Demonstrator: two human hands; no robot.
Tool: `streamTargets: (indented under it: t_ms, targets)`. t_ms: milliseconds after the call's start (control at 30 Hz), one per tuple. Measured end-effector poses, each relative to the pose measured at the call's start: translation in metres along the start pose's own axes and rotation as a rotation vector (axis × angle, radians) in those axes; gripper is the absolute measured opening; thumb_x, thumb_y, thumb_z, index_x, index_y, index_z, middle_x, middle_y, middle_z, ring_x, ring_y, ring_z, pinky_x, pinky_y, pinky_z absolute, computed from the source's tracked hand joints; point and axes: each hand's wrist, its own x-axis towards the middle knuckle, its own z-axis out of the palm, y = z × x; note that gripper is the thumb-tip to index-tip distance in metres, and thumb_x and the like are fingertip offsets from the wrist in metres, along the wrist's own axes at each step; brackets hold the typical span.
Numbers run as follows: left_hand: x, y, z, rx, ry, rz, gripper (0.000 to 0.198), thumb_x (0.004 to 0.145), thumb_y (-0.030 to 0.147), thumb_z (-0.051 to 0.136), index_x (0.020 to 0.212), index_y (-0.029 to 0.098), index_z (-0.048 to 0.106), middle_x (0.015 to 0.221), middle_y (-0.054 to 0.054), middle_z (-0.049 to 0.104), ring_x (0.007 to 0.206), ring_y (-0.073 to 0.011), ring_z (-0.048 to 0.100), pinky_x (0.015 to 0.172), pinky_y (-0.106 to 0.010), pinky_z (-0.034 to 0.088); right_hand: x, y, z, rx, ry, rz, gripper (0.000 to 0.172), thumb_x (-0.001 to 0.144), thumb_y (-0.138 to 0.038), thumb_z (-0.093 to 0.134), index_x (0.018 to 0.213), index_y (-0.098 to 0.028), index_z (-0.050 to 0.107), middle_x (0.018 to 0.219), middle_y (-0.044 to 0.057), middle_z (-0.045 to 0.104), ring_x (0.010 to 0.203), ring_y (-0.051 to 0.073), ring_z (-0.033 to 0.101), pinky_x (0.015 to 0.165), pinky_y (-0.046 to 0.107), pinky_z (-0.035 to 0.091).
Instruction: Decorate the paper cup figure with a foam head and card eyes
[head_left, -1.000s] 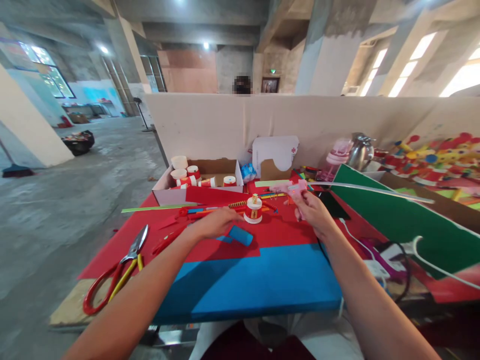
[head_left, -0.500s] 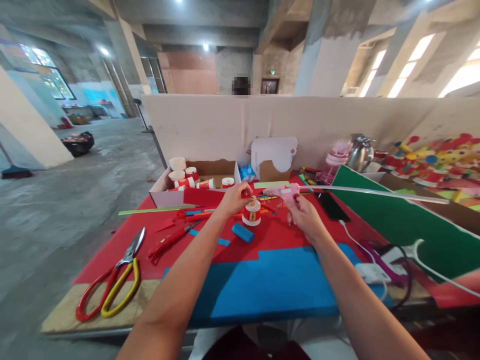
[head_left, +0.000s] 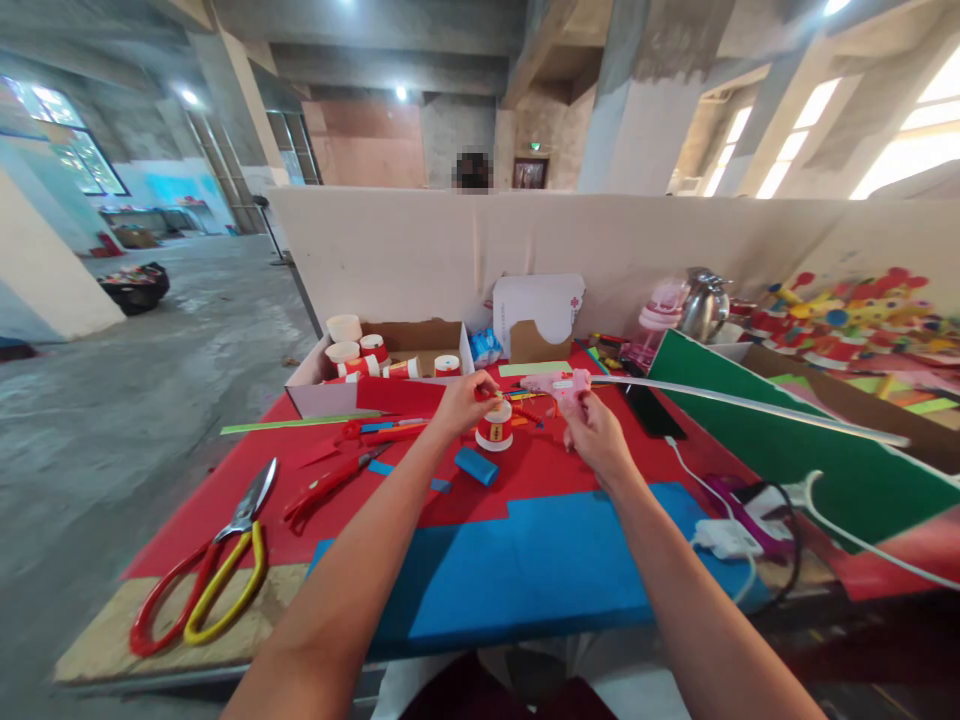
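My right hand [head_left: 596, 430] is wrapped round a pink hot glue gun [head_left: 559, 384], its nozzle pointing left. A long clear glue stick [head_left: 735, 397] juts from the gun's back toward the right. My left hand [head_left: 466, 402] has its fingers pinched at the top of a red and white paper cup [head_left: 494, 430], which stands upside down on the red sheet. What lies between those fingertips is too small to make out. Just in front of the cup is a blue roll [head_left: 477, 466].
Large scissors [head_left: 225, 565] lie at the left front, with red-handled pliers [head_left: 330, 487] beside them. A box [head_left: 322, 400] of paper cups stands behind. To the right are a phone [head_left: 651, 410], a green board [head_left: 795, 440], a white plug [head_left: 727, 538] with cables, and a steel jug [head_left: 705, 302].
The view has shifted slightly, so the whole scene sits a little further left. The glue gun's nozzle stays close to the cup, and both hands keep their hold.
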Motion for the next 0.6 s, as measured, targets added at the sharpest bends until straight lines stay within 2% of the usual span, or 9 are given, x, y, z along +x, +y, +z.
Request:
streamTargets:
  t_ms: [400, 600]
  targets:
    - [-0.0022, 0.0059, 0.0043, 0.059, 0.013, 0.048, 0.007, 0.067, 0.010, 0.060, 0.066, 0.015, 0.056, 0.067, 0.002, 0.060, 0.064, -0.0102, 0.053, 0.061, -0.022, 0.039, -0.0069, -0.0006, 0.0002, 0.043, -0.022, 0.044, 0.034, 0.075, -0.055, 0.050, 0.075, -0.022, 0.045, 0.038, -0.007, 0.046, 0.034, 0.011, 0.046, 0.037, 0.021, 0.034]
    - [-0.0039, 0.0010, 0.0036, -0.034, 0.042, -0.014, 0.005, 0.068, 0.011, 0.060, 0.069, 0.015, 0.057, 0.067, 0.002, 0.061, 0.063, -0.0096, 0.054, 0.060, -0.020, 0.041, -0.0086, 0.0004, 0.0034, 0.115, -0.050, 0.072, 0.033, 0.073, -0.053, 0.051, 0.077, -0.021, 0.044, 0.038, -0.009, 0.044, 0.033, 0.011, 0.045, 0.036, 0.021, 0.033]
